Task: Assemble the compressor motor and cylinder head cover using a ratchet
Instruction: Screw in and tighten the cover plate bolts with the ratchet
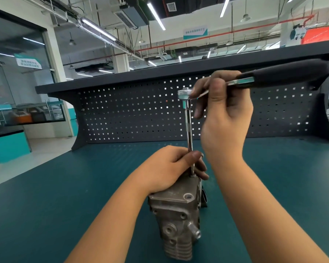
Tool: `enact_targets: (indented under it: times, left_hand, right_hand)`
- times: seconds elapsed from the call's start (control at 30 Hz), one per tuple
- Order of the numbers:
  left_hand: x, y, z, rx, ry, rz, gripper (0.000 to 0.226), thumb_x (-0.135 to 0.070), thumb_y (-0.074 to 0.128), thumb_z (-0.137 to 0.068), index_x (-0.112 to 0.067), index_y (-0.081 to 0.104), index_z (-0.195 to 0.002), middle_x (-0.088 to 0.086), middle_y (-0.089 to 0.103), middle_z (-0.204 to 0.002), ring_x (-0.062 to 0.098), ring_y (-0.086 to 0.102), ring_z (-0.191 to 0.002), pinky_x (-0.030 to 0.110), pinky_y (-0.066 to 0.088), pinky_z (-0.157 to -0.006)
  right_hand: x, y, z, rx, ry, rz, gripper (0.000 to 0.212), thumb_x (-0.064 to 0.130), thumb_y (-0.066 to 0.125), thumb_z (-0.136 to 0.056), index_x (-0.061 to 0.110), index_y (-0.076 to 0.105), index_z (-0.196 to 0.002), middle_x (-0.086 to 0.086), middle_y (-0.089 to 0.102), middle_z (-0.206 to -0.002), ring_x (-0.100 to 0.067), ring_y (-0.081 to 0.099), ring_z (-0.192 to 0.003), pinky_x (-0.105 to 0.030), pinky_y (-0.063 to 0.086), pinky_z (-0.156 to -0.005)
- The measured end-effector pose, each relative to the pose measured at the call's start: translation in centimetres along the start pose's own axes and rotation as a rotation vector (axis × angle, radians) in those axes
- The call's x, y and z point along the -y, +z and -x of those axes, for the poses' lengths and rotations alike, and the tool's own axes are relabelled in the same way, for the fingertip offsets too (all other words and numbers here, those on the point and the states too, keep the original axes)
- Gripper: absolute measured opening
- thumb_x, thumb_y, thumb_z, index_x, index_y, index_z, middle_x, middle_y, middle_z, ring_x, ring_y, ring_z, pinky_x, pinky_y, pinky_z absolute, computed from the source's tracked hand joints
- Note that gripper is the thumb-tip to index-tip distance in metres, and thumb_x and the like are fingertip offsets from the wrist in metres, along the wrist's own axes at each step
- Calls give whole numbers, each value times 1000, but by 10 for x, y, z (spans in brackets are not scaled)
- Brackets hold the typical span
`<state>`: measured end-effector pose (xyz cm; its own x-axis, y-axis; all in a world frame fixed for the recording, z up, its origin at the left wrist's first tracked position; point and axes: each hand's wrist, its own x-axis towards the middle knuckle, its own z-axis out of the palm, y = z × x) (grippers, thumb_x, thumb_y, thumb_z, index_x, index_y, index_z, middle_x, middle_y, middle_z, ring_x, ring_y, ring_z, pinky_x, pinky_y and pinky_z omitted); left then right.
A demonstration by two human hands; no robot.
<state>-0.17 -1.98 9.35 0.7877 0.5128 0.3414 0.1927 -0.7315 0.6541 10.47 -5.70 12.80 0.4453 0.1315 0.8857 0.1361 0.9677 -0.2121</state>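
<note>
A grey cast-metal compressor body (176, 221) with its cylinder head cover (179, 192) on top stands upright on the teal bench (65, 186). A ratchet (285, 74) with a black handle carries a long chrome extension (188, 130) that runs straight down to a bolt at the cover's far corner. My left hand (171, 168) rests on the cover and pinches the lower end of the extension. My right hand (224, 114) grips the ratchet near its head, with the handle sticking out to the upper right.
A dark pegboard back panel (131, 114) with a shelf above it closes the far side of the bench. A black part (204, 198) shows behind the compressor's right side. Open workshop floor lies beyond the bench's left edge.
</note>
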Motion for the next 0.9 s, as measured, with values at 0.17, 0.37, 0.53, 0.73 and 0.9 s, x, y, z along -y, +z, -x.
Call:
enact_targets:
  times: [0.17, 0.37, 0.53, 0.73, 0.9]
  left_hand:
    - [3, -2, -3, 33, -4, 1, 48, -51, 40, -88, -14, 71, -87, -7, 75, -85, 3, 68, -87, 25, 47, -90]
    - [7, 2, -7, 57, -12, 55, 39, -43, 44, -92, -15, 69, -85, -6, 75, -84, 6, 69, -88, 24, 47, -89]
    - [9, 1, -7, 64, -24, 65, 25, -41, 50, -90, -27, 67, -80, -12, 74, -84, 0, 66, -87, 8, 42, -79]
    - [15, -5, -9, 48, -47, 36, 24, -30, 57, -93, -36, 66, -70, -14, 74, -83, -4, 66, -84, 6, 42, -75]
    - [13, -7, -10, 30, -72, -30, 21, -35, 54, -94, -34, 65, -76, -17, 73, -83, -3, 65, -85, 17, 46, -81]
  right_hand:
    - [2, 0, -1, -15, -120, 200, 13, 22, 44, -94, 31, 46, -85, 11, 61, -72, -4, 47, -48, -23, 39, -51]
    - [1, -7, -3, -46, -55, 182, 19, 16, 42, -99, 25, 47, -83, 9, 62, -68, -5, 47, -48, -20, 40, -51]
    - [12, -22, -24, -338, 193, -402, 25, 17, 31, -104, 12, 45, -83, 3, 63, -63, -8, 55, -50, -19, 44, -52]
    - [19, -52, -35, -210, 322, -42, 18, 17, 45, -100, 18, 52, -83, 6, 64, -66, -9, 56, -57, -21, 47, -57]
    - [14, -73, 22, 125, 555, 472, 13, 21, 65, -88, 15, 61, -77, 5, 58, -69, -9, 56, -68, -23, 47, -71]
